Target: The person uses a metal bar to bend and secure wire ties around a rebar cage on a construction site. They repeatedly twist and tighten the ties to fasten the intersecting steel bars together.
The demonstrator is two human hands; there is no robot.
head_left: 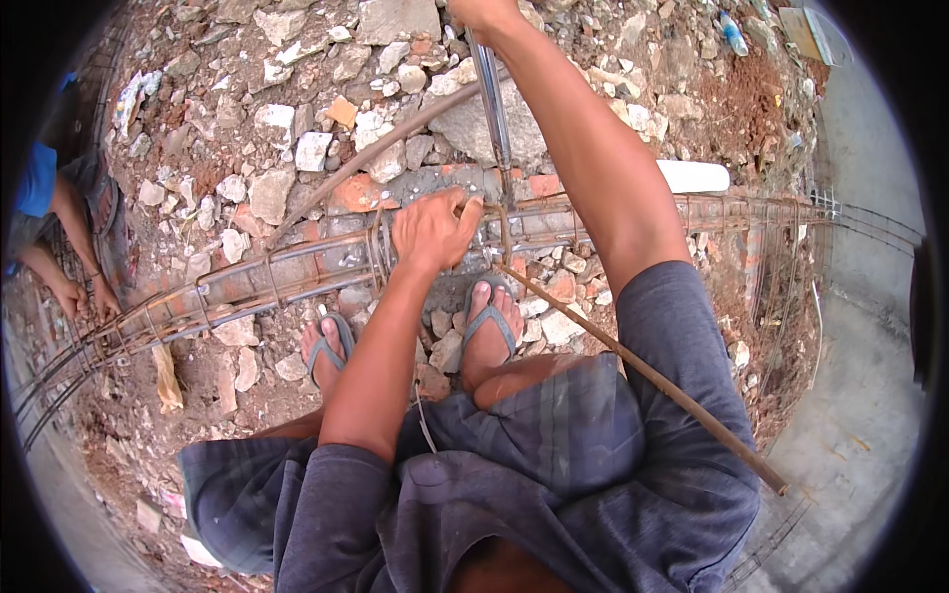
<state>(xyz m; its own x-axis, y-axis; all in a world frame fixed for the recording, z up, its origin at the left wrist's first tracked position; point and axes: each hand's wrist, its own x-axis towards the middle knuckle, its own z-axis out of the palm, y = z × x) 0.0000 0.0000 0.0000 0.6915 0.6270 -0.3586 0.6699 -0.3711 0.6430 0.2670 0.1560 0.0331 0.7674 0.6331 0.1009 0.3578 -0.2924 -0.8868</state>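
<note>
Rubble [269, 198] surrounds the rebar cage [380, 249], lying nine to three o'clock. Right hand [484, 14], at twelve, clasps the metal bar [491, 104] — running toward six, foot nearer the left hand [432, 229] — half-curled at the cage, grip unclear.

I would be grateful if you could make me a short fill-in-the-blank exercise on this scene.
1. The metal bar is held in the person's ____ hand.
2. The hand at the steel cage is the ____ one.
3. The person's feet wear ____ flip-flops in all.
4. The co-worker's sleeve is coloured ____.

Missing words: right; left; two; blue.
</note>
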